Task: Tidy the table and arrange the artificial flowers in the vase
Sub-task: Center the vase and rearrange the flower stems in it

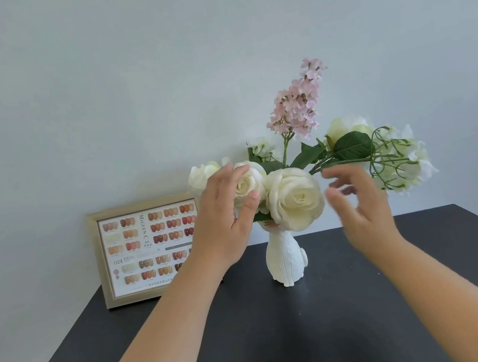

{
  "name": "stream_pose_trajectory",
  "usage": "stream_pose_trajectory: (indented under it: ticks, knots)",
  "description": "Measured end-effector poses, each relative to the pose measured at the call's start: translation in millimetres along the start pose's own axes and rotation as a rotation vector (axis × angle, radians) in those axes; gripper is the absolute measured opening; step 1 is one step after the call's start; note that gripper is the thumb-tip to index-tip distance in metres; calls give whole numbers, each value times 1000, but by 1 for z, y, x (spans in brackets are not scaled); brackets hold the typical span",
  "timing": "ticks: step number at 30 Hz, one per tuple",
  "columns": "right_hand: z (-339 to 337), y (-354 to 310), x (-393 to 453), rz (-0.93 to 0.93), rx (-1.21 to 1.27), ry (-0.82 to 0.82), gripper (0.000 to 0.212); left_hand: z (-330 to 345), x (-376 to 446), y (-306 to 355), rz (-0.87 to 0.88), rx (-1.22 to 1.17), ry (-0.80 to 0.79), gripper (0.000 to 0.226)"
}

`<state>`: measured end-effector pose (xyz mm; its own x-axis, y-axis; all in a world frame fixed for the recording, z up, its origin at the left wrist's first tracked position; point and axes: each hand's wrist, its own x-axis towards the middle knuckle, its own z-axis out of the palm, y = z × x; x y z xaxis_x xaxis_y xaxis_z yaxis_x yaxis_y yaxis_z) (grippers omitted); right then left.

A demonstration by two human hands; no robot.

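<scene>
Flowers (294, 197), cream and pink, fill white vase (286, 261).

dark table (360, 332), white vase (286, 261) upright near its back, framed colour chart (149, 248) at back left

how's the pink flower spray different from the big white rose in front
The pink flower spray is a tall spike of many tiny blossoms; the big white rose is one broad, round bloom. The spray rises highest at the back of the bunch, while the rose sits low in front, just above the neck of the white vase. Both stand in that vase.
</scene>
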<state>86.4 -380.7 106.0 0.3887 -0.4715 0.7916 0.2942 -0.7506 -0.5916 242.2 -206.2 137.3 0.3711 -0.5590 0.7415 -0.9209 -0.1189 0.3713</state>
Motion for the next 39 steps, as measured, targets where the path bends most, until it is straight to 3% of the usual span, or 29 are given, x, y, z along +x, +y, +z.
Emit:
stream_pose_trajectory:
  ticks: [2, 4, 7, 9, 12, 16, 23, 27, 30, 33, 39]
  knots:
    - [-3, 13, -6, 293, 152, 143, 11, -1, 3, 5, 3, 38, 2, 48]
    - [-6, 26, -5, 625, 318, 149, 11, -3, 8, 12, -11, 55, 1, 49]
    - [-18, 29, 13, 884, 664, 287, 36, -4, 14, 17, -30, 39, -12, 49]
    - [-30, 27, 25, 815, 763, 398, 48, -3, 17, 18, -35, 62, -96, 54]
    - [-42, 17, 40, 587, 672, 424, 64, 4, 15, 20, -60, 140, -253, 62]
    - [-44, -6, 51, 365, 324, 324, 34, 9, 12, 17, -52, 141, -254, 62]
    - [-22, -28, 67, 22, -173, 73, 23, 14, 10, 15, -93, 23, -274, 57]
    - [-3, -29, 73, -25, -383, -127, 25, 13, 10, 18, -122, -39, -283, 57]
    - [7, -33, 74, -47, -460, -260, 14, 11, 9, 19, -124, -58, -292, 52]
    - [12, -36, 74, 22, -544, -435, 34, 10, 8, 22, -119, -79, -285, 48]
    - [0, -34, 66, 69, -406, -523, 11, 1, 1, 23, -51, -148, -222, 45]
